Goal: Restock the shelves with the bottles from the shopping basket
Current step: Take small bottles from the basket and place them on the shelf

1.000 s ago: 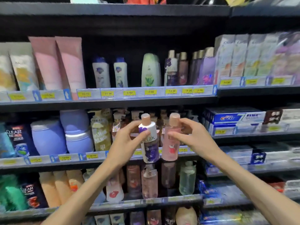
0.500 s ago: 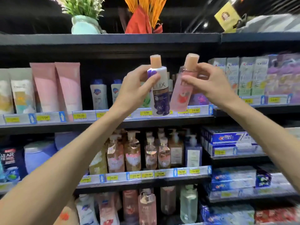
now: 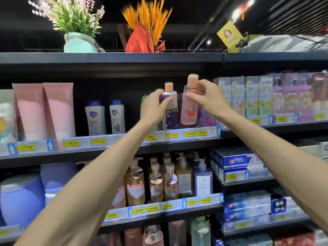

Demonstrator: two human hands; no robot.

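Nearest to us, two bare forearms rise from the bottom corners and meet at the upper shelf. Our left hand (image 3: 156, 105) wraps its fingers round the shoulder of a white bottle with a purple label (image 3: 170, 110); its base looks to be at or just above the shelf edge (image 3: 177, 139), though we cannot tell whether it touches. Our right hand (image 3: 207, 98) pinches the neck of a clear pink bottle (image 3: 189, 109), which hangs slightly higher and tilts a little to the left. The two bottles sit just beside each other, nearly touching.

Beyond them stand purple bottles (image 3: 206, 118) at the back of the same bay, with toothpaste boxes (image 3: 245, 96) to the right and two small white bottles (image 3: 106, 118) to the left. The shopping basket is not in view.

We judge the risks as these: the pink bottle, held only near its cap, could swing or slip; the two bottles could knock together on the way in; and pushing them far back could topple the purple bottles behind.
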